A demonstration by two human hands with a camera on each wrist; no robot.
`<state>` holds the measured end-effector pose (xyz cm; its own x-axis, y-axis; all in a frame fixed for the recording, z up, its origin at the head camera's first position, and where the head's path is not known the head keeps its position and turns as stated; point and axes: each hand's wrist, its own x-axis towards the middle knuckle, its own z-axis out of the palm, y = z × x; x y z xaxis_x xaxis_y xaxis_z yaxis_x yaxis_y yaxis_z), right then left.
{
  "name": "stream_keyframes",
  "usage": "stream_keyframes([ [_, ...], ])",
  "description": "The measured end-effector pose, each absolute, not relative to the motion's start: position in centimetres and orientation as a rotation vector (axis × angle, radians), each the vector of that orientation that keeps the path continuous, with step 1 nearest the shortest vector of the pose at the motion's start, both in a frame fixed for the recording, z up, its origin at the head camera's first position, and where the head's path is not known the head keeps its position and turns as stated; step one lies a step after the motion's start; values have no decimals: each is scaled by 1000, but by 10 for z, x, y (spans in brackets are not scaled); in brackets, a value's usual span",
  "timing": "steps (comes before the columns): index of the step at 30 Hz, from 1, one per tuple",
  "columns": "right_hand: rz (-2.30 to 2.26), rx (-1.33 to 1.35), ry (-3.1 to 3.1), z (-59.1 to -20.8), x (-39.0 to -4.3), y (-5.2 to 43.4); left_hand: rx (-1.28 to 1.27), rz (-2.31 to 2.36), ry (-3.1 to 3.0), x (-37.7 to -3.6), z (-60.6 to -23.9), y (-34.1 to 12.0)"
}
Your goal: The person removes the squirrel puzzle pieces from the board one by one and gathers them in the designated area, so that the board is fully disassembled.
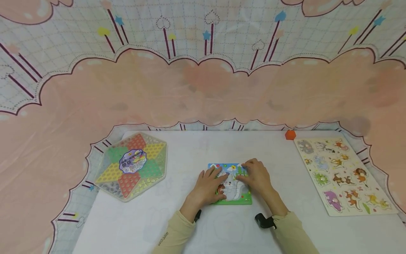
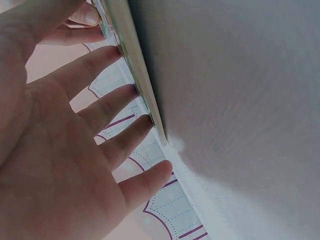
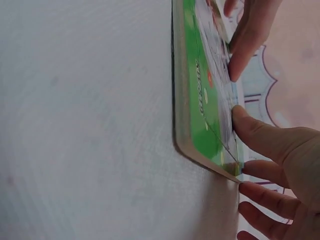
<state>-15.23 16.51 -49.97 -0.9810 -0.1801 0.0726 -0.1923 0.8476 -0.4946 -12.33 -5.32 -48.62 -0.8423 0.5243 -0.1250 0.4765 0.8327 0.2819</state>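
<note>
Head view: small green-framed cardboard jigsaw puzzle with a grey animal picture [image 1: 231,184] lies flat on the white table [image 1: 196,151], centre front, directly ahead of the person. Both hands are on top of it. Left hand [image 1: 210,187] covers the puzzle's left half, fingers spread flat and pointing away from the body. Right hand [image 1: 257,176] covers the upper right part, fingers pointing left toward the picture's top edge, pressing on the pieces. Neither hand is nearer; both touch it. The puzzle looks roughly square, so no clear long axis; its edges run square to the table front. Beige sleeves show on both arms. Well apart to the left: hexagonal multicoloured Chinese checkers board in clear plastic [image 1: 131,165]. Well apart to the right: cream wooden animal peg puzzle board [image 1: 344,174], long axis running away from the person. Small orange block [image 1: 290,134] sits near its far corner.

Left wrist view: left hand's fingers [image 2: 107,107] are straight and splayed, tips against the puzzle's thin edge and face; nothing is gripped, the hand is released and pressing.

Right wrist view: the puzzle's green border [image 3: 192,100] lies flat on the table. Right hand's thumb [image 3: 262,137] is laid on the face near the corner, other fingers extended; one finger [image 3: 245,47] touches further along. No curl round anything, so hand released, resting on the puzzle.
</note>
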Motion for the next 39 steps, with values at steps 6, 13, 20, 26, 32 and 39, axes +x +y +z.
stream_keyframes([
  [6,882,270,-2977,-497,-154,164,764,370,2805,-124,-482,-53],
  [13,997,255,-2989,-494,-156,163,763,358,2799,-123,-482,-53],
  [20,1345,225,-2919,-491,-165,167,762,363,2799,-123,-482,-53],
  [26,1485,243,-2870,-488,-177,173,757,354,2795,-123,-482,-53],
  [32,1581,142,-2871,-488,-193,180,747,362,2800,-122,-481,-53],
  [39,1678,22,-2847,-488,-211,190,752,353,2804,-121,-482,-53],
])
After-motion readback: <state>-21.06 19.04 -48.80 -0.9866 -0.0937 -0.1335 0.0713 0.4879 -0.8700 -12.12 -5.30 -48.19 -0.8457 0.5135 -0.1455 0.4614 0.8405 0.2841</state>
